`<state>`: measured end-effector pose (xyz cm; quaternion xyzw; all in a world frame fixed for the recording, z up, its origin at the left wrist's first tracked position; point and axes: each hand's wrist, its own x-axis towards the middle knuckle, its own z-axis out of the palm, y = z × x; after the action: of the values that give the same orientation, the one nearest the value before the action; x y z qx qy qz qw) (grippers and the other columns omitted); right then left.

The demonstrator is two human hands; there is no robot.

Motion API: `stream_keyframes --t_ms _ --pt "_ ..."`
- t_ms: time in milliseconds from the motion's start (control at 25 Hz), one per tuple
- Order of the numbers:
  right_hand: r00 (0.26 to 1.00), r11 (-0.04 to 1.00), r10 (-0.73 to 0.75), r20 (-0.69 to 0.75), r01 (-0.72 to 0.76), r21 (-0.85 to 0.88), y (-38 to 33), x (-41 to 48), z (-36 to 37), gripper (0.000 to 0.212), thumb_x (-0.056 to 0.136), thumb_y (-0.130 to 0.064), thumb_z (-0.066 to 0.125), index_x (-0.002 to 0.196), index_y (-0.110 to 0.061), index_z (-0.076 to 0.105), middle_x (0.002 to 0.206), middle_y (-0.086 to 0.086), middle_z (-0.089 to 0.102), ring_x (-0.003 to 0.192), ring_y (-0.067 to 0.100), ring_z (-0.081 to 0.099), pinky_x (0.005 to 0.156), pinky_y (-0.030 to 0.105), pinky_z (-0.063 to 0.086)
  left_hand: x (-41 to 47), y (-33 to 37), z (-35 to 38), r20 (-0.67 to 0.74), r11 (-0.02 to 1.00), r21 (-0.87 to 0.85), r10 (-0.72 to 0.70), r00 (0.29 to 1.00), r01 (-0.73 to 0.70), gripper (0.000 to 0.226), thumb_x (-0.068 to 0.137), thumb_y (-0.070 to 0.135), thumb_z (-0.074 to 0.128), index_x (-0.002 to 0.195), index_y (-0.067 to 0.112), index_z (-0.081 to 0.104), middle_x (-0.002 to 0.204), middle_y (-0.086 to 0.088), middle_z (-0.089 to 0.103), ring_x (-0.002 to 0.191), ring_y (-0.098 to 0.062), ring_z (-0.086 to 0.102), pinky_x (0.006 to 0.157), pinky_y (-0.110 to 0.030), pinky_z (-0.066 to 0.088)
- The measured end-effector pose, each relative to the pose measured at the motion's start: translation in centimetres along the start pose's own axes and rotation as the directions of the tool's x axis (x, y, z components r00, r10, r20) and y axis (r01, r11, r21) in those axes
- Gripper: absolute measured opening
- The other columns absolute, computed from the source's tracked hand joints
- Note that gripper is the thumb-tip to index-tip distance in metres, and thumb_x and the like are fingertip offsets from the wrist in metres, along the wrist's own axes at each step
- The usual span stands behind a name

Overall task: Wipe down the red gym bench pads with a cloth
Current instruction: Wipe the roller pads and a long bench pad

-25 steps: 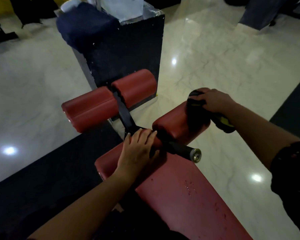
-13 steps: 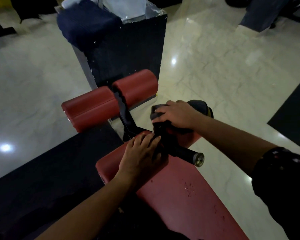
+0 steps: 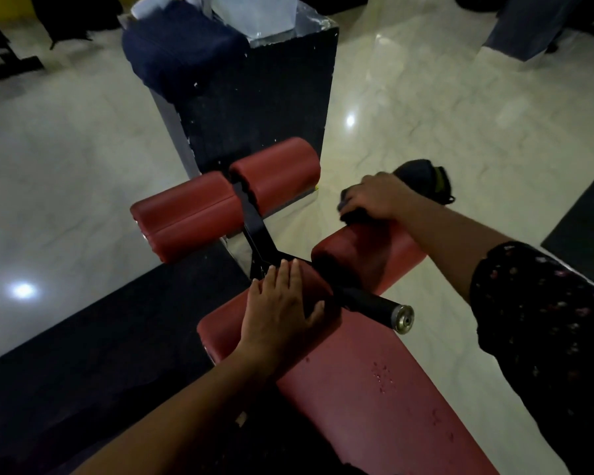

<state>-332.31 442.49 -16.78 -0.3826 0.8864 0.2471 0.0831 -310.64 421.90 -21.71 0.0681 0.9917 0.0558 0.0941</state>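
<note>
The cloth [image 3: 422, 174] is bunched under your right grip [image 3: 374, 197], whose fingers are curled over it and pressing it onto the outer, far end of the near roller [image 3: 367, 258]. Half a second ago that grip and cloth were at the roller's inner end, hard against the black handle [image 3: 374, 303]. A second ago they were out at the far end, about where they are now. So you have run one pass in and one pass back along the top of this roller, and most of its red skin below the grip, on the side toward you, now lies uncovered.

Your left grip [image 3: 282, 306] has barely shifted. It lies flat, fingers straight and holding nothing, on the red padding at the head of the bench, just inboard of the handle, and looks to be steadying the frame.

I judge the roller's top as covered, though the dim light does not show whether its underside or end face has been reached. The long pad [image 3: 374, 423] running toward you from the left grip carries a scatter of small specks [image 3: 383, 375], so it seems not yet wiped. The two far rollers [image 3: 186, 217], beyond the left grip and in front of the black box [image 3: 261, 97], have no cloth near them.
</note>
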Motion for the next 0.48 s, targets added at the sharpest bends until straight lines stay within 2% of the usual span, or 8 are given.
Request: stream_keyframes --t_ms 160,240,320,400,480 --pt "0.945 0.946 -0.323 -0.053 0.322 -0.020 -6.5 2.2 -2.8 0.045 0.096 -0.023 0.045 0.132 -0.050 0.050 0.139 -0.017 0.049 0.112 0.022 0.054 0.081 0.035 0.046 -0.1 0.1 0.0 -0.025 1.000 0.003 -0.002 1.000 0.002 0.087 0.090 0.068 0.011 0.155 0.011 0.006 0.162 -0.011 0.013 0.149 -0.026 0.014 0.118 -0.045 0.017" --pt "0.928 0.929 -0.369 -0.057 0.367 -0.047 -7.8 2.2 -3.2 0.043 0.097 -0.026 0.045 0.130 -0.052 0.052 0.137 -0.015 0.050 0.113 0.022 0.053 0.082 0.036 0.045 0.0 0.0 0.1 -0.033 1.000 0.012 -0.003 0.999 0.003 0.091 0.084 0.069 0.002 0.155 0.011 0.007 0.162 -0.010 0.015 0.149 -0.026 0.016 0.118 -0.044 0.018" --pt "0.968 0.972 -0.235 -0.084 0.234 -0.011 -5.7 1.6 -1.9 0.040 0.099 -0.028 0.044 0.130 -0.052 0.051 0.137 -0.013 0.050 0.114 0.024 0.051 0.084 0.037 0.043 0.1 -0.2 0.2 -0.037 1.000 0.021 0.003 0.999 -0.003 0.093 0.082 0.069 -0.001 0.155 0.012 0.008 0.162 -0.010 0.017 0.148 -0.026 0.018 0.117 -0.044 0.019" --pt "0.999 0.998 0.005 -0.052 -0.001 0.067 -1.8 0.6 0.2 0.039 0.099 -0.029 0.045 0.130 -0.052 0.050 0.138 -0.013 0.048 0.113 0.026 0.049 0.085 0.038 0.042 0.1 -0.2 0.2 -0.040 1.000 0.031 0.004 0.999 -0.003 0.095 0.081 0.070 -0.002 0.155 0.012 0.009 0.161 -0.010 0.018 0.148 -0.026 0.020 0.117 -0.044 0.021" --pt "0.977 0.962 0.213 0.018 -0.213 0.172 1.8 -0.5 2.2 0.043 0.096 -0.025 0.049 0.129 -0.054 0.049 0.139 -0.011 0.045 0.109 0.029 0.049 0.084 0.040 0.045 0.2 -0.1 0.2 -0.040 1.000 0.025 0.003 0.999 -0.002 0.096 0.081 0.071 -0.002 0.155 0.012 0.010 0.161 -0.011 0.019 0.147 -0.027 0.022 0.117 -0.045 0.022"
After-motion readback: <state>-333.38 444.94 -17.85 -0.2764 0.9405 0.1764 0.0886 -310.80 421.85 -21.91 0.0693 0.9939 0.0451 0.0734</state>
